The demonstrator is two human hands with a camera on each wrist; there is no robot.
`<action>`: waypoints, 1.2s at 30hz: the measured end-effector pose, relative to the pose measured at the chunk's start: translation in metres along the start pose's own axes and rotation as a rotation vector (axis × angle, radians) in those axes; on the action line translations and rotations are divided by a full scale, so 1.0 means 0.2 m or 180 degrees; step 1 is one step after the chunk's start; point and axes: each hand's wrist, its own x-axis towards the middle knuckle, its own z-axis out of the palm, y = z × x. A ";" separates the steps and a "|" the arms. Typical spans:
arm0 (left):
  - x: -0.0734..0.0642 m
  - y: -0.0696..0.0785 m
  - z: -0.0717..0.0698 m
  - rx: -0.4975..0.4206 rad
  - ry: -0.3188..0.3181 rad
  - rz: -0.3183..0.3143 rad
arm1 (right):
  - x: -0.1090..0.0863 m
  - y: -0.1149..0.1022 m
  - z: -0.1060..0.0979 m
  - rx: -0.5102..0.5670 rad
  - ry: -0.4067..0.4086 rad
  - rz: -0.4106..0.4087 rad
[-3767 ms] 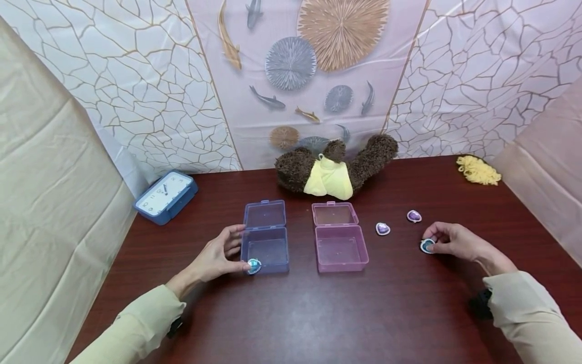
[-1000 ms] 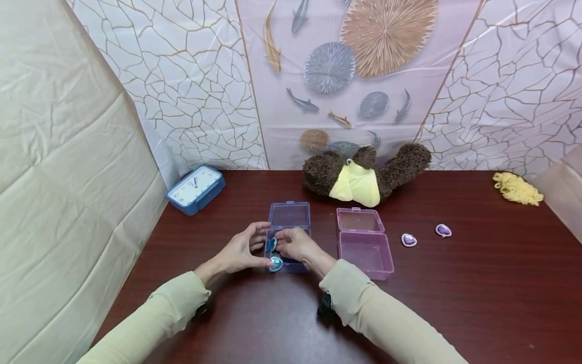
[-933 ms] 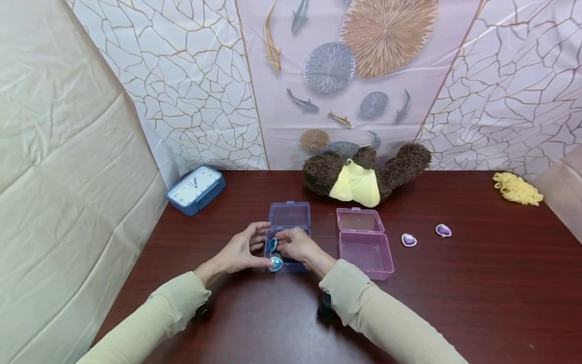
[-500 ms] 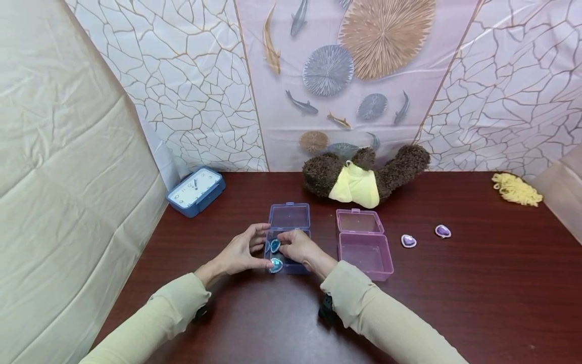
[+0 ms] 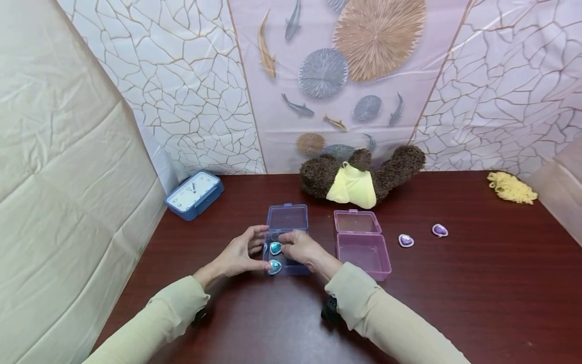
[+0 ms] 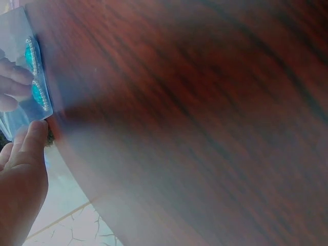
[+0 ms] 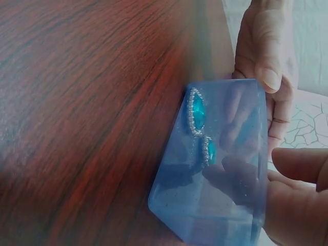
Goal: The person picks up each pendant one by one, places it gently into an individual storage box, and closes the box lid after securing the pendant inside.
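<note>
The blue box (image 5: pixel 297 271) stands left of centre on the surface (image 5: pixel 477 283), its lid (image 5: pixel 287 217) folded back toward the rear edge, and it contains two teal heart-shaped gems with pale beaded borders: the front gem (image 5: pixel 274 268) lies by the near left corner of the box, and the second gem (image 5: pixel 275 247) lies just behind it along the left side. The left hand (image 5: pixel 235 257) is spread wide at that side, thumb at the box's near corner, fingers extended along the outside. The right hand (image 5: pixel 305 250) reaches into the box, fingers loosely bent beside the second gem, thumb apart from them; whether a fingertip touches it I cannot tell. To the right, the pink box (image 5: pixel 364 247) also has its lid back. Farther toward the surface's right edge lie two purple gems, the nearer one (image 5: pixel 406 240) and the farther one (image 5: pixel 439 230). A blue clock (image 5: pixel 194 194) sits near the rear left corner, yellow yarn (image 5: pixel 511 188) near the rear right corner.
</note>
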 end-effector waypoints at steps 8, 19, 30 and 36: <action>0.01 -0.01 0.03 -0.0087 0.0020 0.0019 | -0.08 0.01 -0.09 0.0366 0.0146 -0.0107; 0.00 0.00 0.04 0.0144 0.0210 0.0055 | -0.24 0.03 -0.37 0.0805 0.0136 -0.0376; 0.02 0.43 0.36 -0.0813 0.0470 0.0314 | -0.47 0.26 -0.91 0.0936 0.0938 -0.0447; 0.09 0.49 0.66 -0.1409 0.0119 0.0069 | -0.51 0.42 -1.08 0.0327 0.1219 -0.0142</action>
